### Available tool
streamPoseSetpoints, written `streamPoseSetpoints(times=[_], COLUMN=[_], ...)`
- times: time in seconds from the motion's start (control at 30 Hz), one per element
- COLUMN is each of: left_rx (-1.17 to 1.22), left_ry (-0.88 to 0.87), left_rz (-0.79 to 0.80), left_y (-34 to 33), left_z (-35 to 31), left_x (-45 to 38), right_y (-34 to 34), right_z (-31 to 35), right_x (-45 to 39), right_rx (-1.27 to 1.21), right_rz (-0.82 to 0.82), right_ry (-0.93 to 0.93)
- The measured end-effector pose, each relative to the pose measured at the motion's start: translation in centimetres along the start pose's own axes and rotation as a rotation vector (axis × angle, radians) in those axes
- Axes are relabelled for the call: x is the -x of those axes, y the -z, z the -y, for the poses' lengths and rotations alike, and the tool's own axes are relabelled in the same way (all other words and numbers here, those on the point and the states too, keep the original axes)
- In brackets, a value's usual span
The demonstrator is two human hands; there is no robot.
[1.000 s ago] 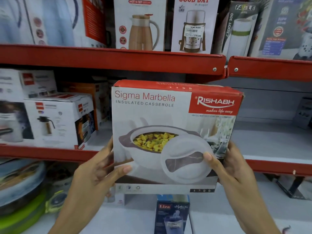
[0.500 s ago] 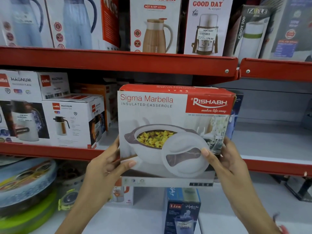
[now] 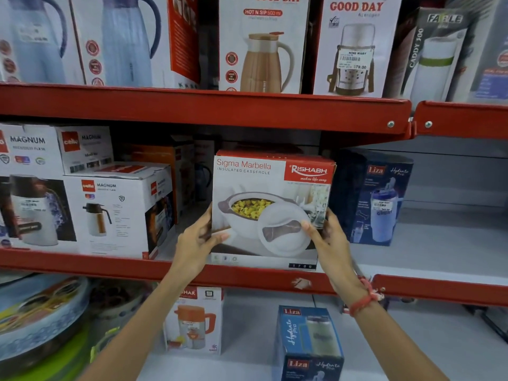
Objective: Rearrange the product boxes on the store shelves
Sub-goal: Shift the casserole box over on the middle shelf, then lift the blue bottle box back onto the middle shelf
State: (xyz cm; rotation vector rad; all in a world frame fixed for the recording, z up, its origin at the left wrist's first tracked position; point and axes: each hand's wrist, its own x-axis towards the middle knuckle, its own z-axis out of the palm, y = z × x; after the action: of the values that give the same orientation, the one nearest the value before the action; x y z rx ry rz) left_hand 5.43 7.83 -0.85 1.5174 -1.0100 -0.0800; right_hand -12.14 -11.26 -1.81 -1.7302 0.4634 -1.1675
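A red and white Sigma Marbella casserole box (image 3: 270, 204) stands upright at the front of the middle shelf (image 3: 247, 279), its bottom edge at the red shelf lip. My left hand (image 3: 196, 242) grips its lower left edge, thumb on the front face. My right hand (image 3: 328, 239) grips its lower right edge, thumb on the printed lid. A white Cello Magnum flask box (image 3: 118, 213) stands to its left. A dark blue Liza bottle box (image 3: 376, 196) stands to its right, partly behind it.
The upper shelf (image 3: 209, 108) holds jug and flask boxes close overhead. The grey shelf board right of the Liza box (image 3: 445, 248) is bare. On the lower shelf stand an orange-jug box (image 3: 196, 321), another Liza box (image 3: 308, 345) and round stacked containers (image 3: 38, 320) at left.
Both hands have carried the casserole box away from me and into the middle shelf, between the Cello box and the Liza box. The Liza box behind it has come into sight.
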Motion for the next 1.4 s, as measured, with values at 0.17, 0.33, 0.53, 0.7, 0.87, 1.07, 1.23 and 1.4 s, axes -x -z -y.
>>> streamPoseSetpoints(times=[0.17,0.33,0.53,0.7,0.87,1.07,1.23,1.4], left_rx=[0.017,-0.013,-0.023,-0.017,-0.170,-0.154,-0.007,0.061], left_ry=[0.021,0.023,0.030,0.048,-0.007,-0.206,0.043,0.402], left_rz=[-0.018,-0.031,-0.019,-0.007,-0.110,-0.248,0.065,0.340], left_y=[-0.2,-0.2,-0.3,-0.4,-2.0,-6.5,-10.8,-15.3], left_z=[2.8,4.1,4.5,4.1,3.3,4.0,8.7,12.0], left_x=[-0.9,-1.4,-1.4,-1.1,1.6,8.4,14.7,17.6], right_y=[-1.2,-1.5,-1.5,-1.4,-0.8,1.8,4.6,5.5], right_z=[-1.1,-1.6,-1.7,-1.4,-0.3,-3.5,-9.8,-15.4], right_x=[-0.1,-0.2,-0.1,0.0,2.6,10.2,16.9,20.5], right_rx=[0.048,0.091,0.104,0.114,0.167,0.361,0.407,0.228], right_rz=[-0.027,-0.062,-0.044,-0.022,-0.101,-0.184,-0.110,0.101], right_ry=[-0.007,-0.011,-0.016,-0.014,0.023,0.238,0.130,-0.369])
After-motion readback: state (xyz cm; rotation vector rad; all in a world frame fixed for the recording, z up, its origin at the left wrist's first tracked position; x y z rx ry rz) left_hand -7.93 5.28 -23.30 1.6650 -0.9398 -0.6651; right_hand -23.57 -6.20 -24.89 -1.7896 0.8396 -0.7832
